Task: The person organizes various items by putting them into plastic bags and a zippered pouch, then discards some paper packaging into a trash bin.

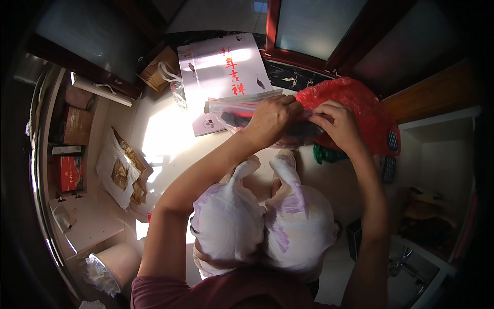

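Observation:
A clear plastic zip bag (231,110) with dark and red contents lies across the space in front of my knees, its zip edge at the top. My left hand (274,116) grips the bag along that edge, knuckles up. Just right of it, my right hand (335,121) pinches the same edge between thumb and fingers. Behind my right hand a crumpled red plastic bag (355,100) rests against the cabinet side. A large wall calendar (216,69) with red characters and bird drawings lies beyond the zip bag, partly under it.
A green plastic bundle (328,153) is below my right hand. Left are a brown paper bag (160,71), white and gold wrapping (123,174), open shelves with a red box (71,174), and a waste bin (121,262). An open cabinet (444,154) stands right.

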`<action>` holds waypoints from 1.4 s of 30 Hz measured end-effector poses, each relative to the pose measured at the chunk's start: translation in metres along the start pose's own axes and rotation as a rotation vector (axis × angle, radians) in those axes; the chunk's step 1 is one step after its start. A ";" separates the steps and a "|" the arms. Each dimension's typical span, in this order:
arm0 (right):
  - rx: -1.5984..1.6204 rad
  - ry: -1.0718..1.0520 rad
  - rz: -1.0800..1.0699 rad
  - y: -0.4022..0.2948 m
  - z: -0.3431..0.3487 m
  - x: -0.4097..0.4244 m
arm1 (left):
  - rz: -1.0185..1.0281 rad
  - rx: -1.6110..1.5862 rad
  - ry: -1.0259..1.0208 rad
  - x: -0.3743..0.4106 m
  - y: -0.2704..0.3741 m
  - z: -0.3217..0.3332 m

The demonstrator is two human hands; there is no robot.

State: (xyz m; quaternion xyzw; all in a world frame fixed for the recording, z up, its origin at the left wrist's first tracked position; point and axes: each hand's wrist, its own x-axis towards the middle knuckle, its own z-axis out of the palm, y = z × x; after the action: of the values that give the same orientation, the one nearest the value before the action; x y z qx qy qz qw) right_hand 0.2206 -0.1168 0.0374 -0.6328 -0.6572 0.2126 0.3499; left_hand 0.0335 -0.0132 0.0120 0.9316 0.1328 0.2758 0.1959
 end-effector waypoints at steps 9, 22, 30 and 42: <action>-0.235 0.053 -0.012 -0.005 0.014 -0.004 | 0.023 0.086 0.072 -0.006 -0.001 0.014; -0.115 0.001 0.062 -0.007 0.006 -0.006 | -0.173 -0.154 0.113 -0.010 0.002 0.013; -0.284 0.119 -0.014 0.004 0.025 -0.012 | -0.132 -0.092 0.079 -0.003 0.001 0.015; 0.711 0.131 0.329 0.030 0.019 -0.034 | -0.048 -0.176 0.092 -0.008 0.005 0.008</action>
State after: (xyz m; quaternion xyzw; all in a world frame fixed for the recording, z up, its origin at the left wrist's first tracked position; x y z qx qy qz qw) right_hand 0.2252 -0.1436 -0.0032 -0.5812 -0.4085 0.4394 0.5497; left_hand 0.0319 -0.0228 0.0041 0.8937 0.1390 0.3242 0.2772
